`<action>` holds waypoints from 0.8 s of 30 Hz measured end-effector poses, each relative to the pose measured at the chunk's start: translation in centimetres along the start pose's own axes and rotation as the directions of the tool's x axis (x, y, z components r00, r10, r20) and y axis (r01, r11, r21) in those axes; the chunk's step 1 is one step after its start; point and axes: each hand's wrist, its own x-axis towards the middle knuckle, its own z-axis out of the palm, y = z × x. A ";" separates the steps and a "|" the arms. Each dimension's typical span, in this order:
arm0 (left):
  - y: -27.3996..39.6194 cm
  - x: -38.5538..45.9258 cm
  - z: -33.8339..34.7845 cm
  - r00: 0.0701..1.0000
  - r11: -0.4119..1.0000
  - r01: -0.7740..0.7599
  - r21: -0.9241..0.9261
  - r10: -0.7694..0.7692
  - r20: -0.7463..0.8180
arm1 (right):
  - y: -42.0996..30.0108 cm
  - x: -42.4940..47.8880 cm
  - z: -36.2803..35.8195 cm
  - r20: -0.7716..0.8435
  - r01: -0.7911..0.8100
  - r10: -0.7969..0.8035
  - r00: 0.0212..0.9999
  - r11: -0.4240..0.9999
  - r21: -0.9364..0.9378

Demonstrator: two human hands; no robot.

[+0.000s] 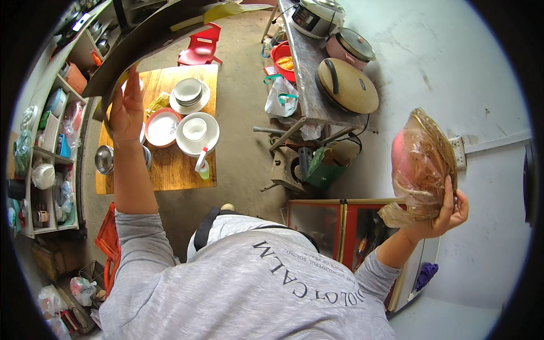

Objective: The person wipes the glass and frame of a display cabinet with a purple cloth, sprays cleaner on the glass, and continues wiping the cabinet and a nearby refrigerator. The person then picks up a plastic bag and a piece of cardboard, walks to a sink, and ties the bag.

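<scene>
My right hand (446,212), raised at the right, grips the lower end of a crumpled, brownish see-through plastic bag (429,170). Something pink shows through the bag; what it is cannot be made out. My left hand (127,106) is lifted at the left, fingers stretched upward along the edge of a dark curved object (144,42) with yellow patches. That object is close to the camera and cut off at the top, so its kind is unclear. Whether the left hand grips it or only touches it is hidden.
A wooden table (182,180) bears stacked bowls (188,90), plates and a spray bottle (203,165). Beyond it stands a red plastic chair (202,46). Shelving (55,148) lines the left. Cookers and a round electric pan (348,87) occupy a metal-topped bench (312,80). A red-framed cabinet (318,216) is low right.
</scene>
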 end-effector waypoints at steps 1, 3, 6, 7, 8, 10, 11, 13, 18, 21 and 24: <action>0.7 0.2 -0.6 0.999 1.000 -0.003 -0.023 0.003 0.033 | -0.4 0.3 1.3 0.003 0.014 -0.014 1.000 0.999 0.031; 2.4 0.6 -2.0 0.992 0.999 -0.044 0.008 0.044 -0.121 | -1.0 1.0 3.9 0.011 0.040 -0.041 0.999 0.994 0.098; 3.4 0.3 -2.3 0.993 0.989 0.040 -0.143 -0.024 0.116 | -0.2 0.7 7.1 0.051 -0.039 0.032 0.998 0.988 0.152; 3.9 0.4 -3.3 0.994 0.973 0.091 -0.212 -0.075 0.080 | 0.2 0.7 8.3 0.055 -0.069 0.060 0.997 0.982 0.175; 4.1 0.4 -4.4 0.995 0.961 0.101 -0.259 -0.093 0.042 | 0.0 0.9 9.5 0.042 -0.064 0.058 0.997 0.986 0.155; 4.3 0.1 -5.6 0.994 0.954 0.100 -0.283 -0.105 -0.001 | 0.6 1.2 12.1 0.032 -0.081 0.075 0.997 0.965 0.248; 4.2 0.1 -6.1 0.995 0.960 0.094 -0.264 -0.098 -0.004 | 0.5 1.3 13.1 0.048 -0.089 0.080 0.996 0.970 0.227; 2.5 0.5 -4.8 0.998 0.991 0.019 -0.133 -0.026 -0.055 | 1.3 2.0 15.2 0.023 -0.052 0.047 0.999 0.950 0.307; -5.5 3.3 -3.3 0.996 1.000 0.000 -0.017 -0.002 -0.092 | 4.9 0.9 17.8 0.045 -0.113 0.104 0.994 0.937 0.329; -12.0 5.9 -1.4 0.993 0.992 0.079 -0.095 -0.086 -0.081 | 7.0 0.3 18.4 0.061 -0.134 0.122 0.991 0.948 0.288; -17.4 8.5 -1.7 0.968 0.944 0.247 -0.218 -0.253 0.002 | 9.1 0.0 18.1 0.035 -0.110 0.106 0.994 0.976 0.190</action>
